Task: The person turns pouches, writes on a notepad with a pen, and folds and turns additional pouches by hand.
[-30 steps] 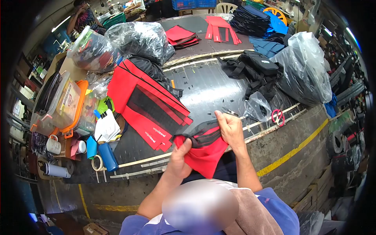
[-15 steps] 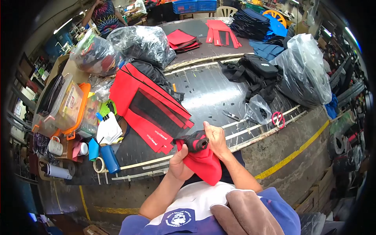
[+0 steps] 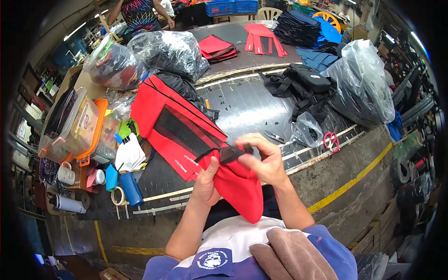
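My left hand (image 3: pixel 205 185) grips what looks like a red fabric pouch (image 3: pixel 245 193) with black trim, thumb on top, at the table's near edge. The pouch hangs down towards my lap. My right hand (image 3: pixel 267 161) is closed, pinching the black trim (image 3: pixel 229 154) at its upper end; the fingertips are blurred. Just beyond my left hand lies a stack of red fabric panels (image 3: pixel 149 109) with black mesh windows and white print, partly covered by the pouch.
Nippers (image 3: pixel 274 136), a small plastic bag (image 3: pixel 308 130) and pink-handled scissors (image 3: pixel 331 142) lie to the right. Farther back are a black bag (image 3: pixel 310 77) and a big plastic sack (image 3: pixel 366 86). Orange-rimmed tubs (image 3: pixel 86 123) and a blue bottle (image 3: pixel 131 190) stand left. A person (image 3: pixel 137 16) stands behind.
My right hand has gone from beside the pouch to pinching its black trim, which now stretches out flatter. The pouch's opening has turned. The person behind has shifted, an arm now lowered.
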Tool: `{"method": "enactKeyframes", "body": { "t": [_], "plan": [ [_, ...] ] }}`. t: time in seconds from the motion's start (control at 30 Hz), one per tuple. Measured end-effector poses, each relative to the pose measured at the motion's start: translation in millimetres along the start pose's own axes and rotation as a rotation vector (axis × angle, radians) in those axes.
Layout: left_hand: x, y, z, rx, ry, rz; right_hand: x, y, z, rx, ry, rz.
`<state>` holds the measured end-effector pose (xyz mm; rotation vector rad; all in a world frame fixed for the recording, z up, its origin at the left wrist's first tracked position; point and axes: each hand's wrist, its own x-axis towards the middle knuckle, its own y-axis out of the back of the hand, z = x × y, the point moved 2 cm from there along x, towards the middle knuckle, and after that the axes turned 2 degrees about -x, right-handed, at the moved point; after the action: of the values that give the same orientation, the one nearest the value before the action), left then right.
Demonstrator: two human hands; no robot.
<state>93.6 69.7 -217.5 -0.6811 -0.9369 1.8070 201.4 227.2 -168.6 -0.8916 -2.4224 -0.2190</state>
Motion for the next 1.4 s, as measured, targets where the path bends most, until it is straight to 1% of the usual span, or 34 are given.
{"method": "enactKeyframes", "body": {
  "t": [0.03, 0.07, 0.13, 0.17, 0.2, 0.23, 0.27, 0.3, 0.33, 0.37, 0.4, 0.43, 0.47, 0.5, 0.57, 0.6, 0.63, 0.7, 0.73, 0.77, 0.83, 0.87, 0.97, 1.0, 1.1, 1.13, 1.23, 1.27, 1.37, 1.4],
  "plan": [
    [-2, 0, 3, 0.001, -0.002, 0.003, -1, 0, 3, 0.123, -0.051, -0.014],
    [-5, -1, 11, -0.074, -0.016, 0.012, -1, 2, 7, 0.125, -0.050, -0.015],
    [-10, 2, 29, -0.224, -0.047, 0.028, -3, 12, 25, 0.303, -0.198, 0.124],
    [-14, 15, 37, -0.224, -0.052, 0.027, -2, 16, 29, 0.392, -0.273, 0.192],
    [-19, 40, 45, 0.033, -0.076, 0.129, -1, 18, 29, 0.394, -0.272, 0.189],
    [-24, 63, 52, 0.291, -0.097, 0.227, 1, 19, 27, 0.381, -0.314, 0.156],
    [-24, 63, 59, 0.550, -0.114, 0.321, 2, 21, 23, 0.367, -0.354, 0.128],
    [-24, 58, 59, 0.552, -0.111, 0.317, 3, 22, 20, 0.352, -0.396, 0.100],
    [-29, 23, 74, 0.998, -0.480, 0.488, 4, 21, 15, 0.352, -0.395, 0.102],
    [-34, -14, 83, 1.434, -0.866, 0.652, 6, 17, 10, 0.276, -0.382, 0.055],
    [-32, -39, 85, 1.435, -0.863, 0.655, 6, 12, 6, 0.201, -0.372, 0.006],
    [-30, -66, 84, 1.540, -0.966, 0.485, 5, 6, 4, 0.127, -0.364, -0.048],
    [-27, -82, 81, 1.636, -1.069, 0.308, 5, 0, 4, 0.129, -0.367, -0.058],
    [-23, -81, 80, 1.636, -1.072, 0.319, 5, -8, 2, 0.059, -0.290, -0.105],
    [-9, -71, 70, 1.569, -0.907, 0.095, 5, -18, -3, -0.081, -0.129, -0.185],
    [-4, -68, 67, 1.529, -0.824, -0.020, 5, -17, -9, -0.081, -0.125, -0.184],
    [-1, -67, 67, 1.530, -0.828, -0.027, 6, -17, -20, -0.111, -0.181, -0.211],
    [-2, -59, 69, 1.318, -0.775, 0.163, 3, -13, -34, -0.167, -0.306, -0.264],
    [-4, -53, 70, 1.212, -0.743, 0.259, 1, -6, -32, -0.165, -0.311, -0.263],
    [-3, -47, 73, 1.214, -0.741, 0.263, -3, 6, -28, -0.247, -0.372, -0.334],
    [-4, -27, 87, 1.089, -0.865, 0.414, -8, 30, -17, -0.416, -0.485, -0.486],
    [-5, -17, 92, 1.089, -0.867, 0.421, -10, 39, -13, -0.414, -0.485, -0.493],
    [-9, 8, 106, 0.997, -0.983, 0.476, -26, 60, 0, -0.179, -0.485, -0.320],
    [-9, 12, 105, 1.000, -0.981, 0.471, -28, 61, 4, -0.177, -0.485, -0.314],
    [-11, 21, 100, 0.901, -0.983, 0.511, -33, 66, 11, -0.043, -0.450, -0.242],
    [-10, 21, 98, 0.897, -0.978, 0.505, -34, 69, 10, -0.049, -0.452, -0.235],
    [-12, 24, 99, 0.794, -0.906, 0.466, -32, 68, 12, 0.074, -0.417, -0.122],
    [-15, 24, 102, 0.794, -0.906, 0.466, -31, 70, 13, 0.074, -0.417, -0.123],
    [-15, 24, 105, 0.705, -0.520, 0.356, -29, 86, 19, 0.126, -0.464, 0.028],
    [-14, 25, 102, 0.703, -0.519, 0.353, -27, 87, 19, 0.122, -0.463, 0.030]
  ]
}}
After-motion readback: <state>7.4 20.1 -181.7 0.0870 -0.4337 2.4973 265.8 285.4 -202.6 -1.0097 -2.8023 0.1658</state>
